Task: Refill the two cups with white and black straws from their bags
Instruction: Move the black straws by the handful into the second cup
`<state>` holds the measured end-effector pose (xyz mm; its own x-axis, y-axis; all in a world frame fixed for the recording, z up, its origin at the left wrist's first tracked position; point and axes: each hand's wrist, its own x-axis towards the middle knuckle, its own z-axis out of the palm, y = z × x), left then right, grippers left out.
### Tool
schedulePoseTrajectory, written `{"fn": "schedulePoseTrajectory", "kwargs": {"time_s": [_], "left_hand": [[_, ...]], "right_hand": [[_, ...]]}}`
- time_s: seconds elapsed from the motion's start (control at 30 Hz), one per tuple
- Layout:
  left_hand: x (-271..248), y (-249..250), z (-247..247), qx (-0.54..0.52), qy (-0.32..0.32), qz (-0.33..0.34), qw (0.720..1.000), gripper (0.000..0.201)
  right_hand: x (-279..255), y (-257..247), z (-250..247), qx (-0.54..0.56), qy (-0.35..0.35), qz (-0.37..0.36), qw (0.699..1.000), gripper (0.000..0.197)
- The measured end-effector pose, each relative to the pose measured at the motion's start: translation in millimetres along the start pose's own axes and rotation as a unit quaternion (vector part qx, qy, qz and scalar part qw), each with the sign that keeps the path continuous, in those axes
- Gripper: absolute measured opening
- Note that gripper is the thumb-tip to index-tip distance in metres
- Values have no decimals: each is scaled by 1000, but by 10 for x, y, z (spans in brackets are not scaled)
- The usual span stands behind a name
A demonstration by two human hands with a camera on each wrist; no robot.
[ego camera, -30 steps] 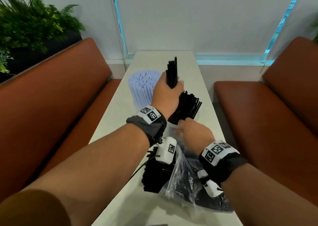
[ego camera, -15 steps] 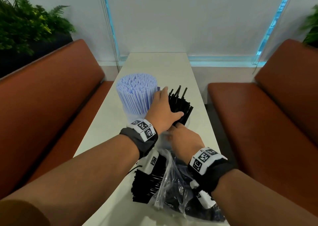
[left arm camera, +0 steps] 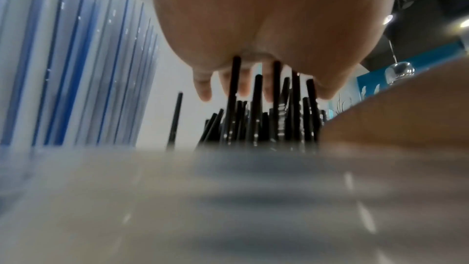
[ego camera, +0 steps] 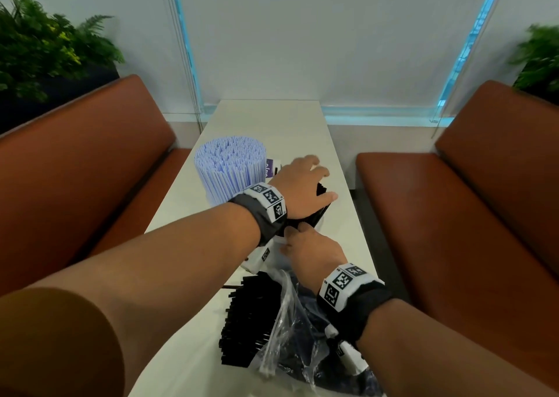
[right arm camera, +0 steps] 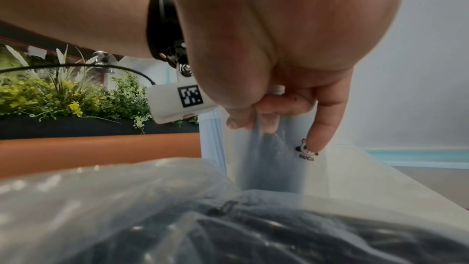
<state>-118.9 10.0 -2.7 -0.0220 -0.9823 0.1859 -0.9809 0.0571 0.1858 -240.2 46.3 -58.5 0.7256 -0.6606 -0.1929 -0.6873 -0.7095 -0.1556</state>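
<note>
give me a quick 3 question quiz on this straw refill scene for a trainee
1. True or false: the left hand presses flat on the black straws in their cup.
2. What does the right hand hold?
3. Where are the spare black straws: A) on the bench, B) on the table by the bag, C) in the white straws?

Key: 1 true; 2 the cup; 3 B.

Ahead of me at twelve o'clock a pale wall point(ego camera: 317, 33) carries two blue-lit strips point(ego camera: 472, 42). Brown benches point(ego camera: 75, 166) flank my white counter point(ego camera: 266, 124) at nine and three. Green plants point(ego camera: 39, 48) sit at ten and two.
</note>
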Motion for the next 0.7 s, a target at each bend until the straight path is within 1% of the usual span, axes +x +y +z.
{"fn": "schedulePoseTrajectory", "kwargs": {"time_s": [0.03,0.07,0.13,0.17,0.2,0.27,0.33,0.4,0.47,0.53,0.6,0.63,0.7], "left_hand": [[3,1,12,4,16,-8,1000,69],[11,1,22,18,7,-25,1000,75],[27,4,30,40,-56,-77,995,85],[38,-3,22,41,-83,-95,991,86],[50,-8,13,30,-95,-100,990,85],[52,-4,0,-24,-83,-87,992,82],[26,23,18,-66,-76,-60,993,84],[-14,74,61,-68,-95,-24,993,91],[-27,112,125,-32,-102,7,994,93],[8,113,171,18,-97,12,995,79],[60,88,166,55,-79,0,995,57],[78,67,155,54,-68,-11,996,47],[97,10,147,25,-54,-31,998,37]], "right_hand": [[9,4,7,-4,-5,-5,1000,44],[10,4,7,-4,-8,-6,1000,44],[3,2,5,-9,-11,-11,1000,44],[-2,-4,0,-13,-13,-14,1000,44],[-7,-2,-5,-10,-11,-11,1000,44],[-9,-2,-5,3,-3,4,1000,44],[12,-7,22,-7,-4,-1,1000,46],[43,-15,42,-13,-9,8,1000,47],[75,-27,33,-29,-28,26,999,47],[95,-29,40,-40,-37,27,998,47],[75,-27,40,-26,-15,24,999,46],[67,-20,46,-16,-5,22,1000,46],[61,-8,58,-8,1,14,1000,48]]}}
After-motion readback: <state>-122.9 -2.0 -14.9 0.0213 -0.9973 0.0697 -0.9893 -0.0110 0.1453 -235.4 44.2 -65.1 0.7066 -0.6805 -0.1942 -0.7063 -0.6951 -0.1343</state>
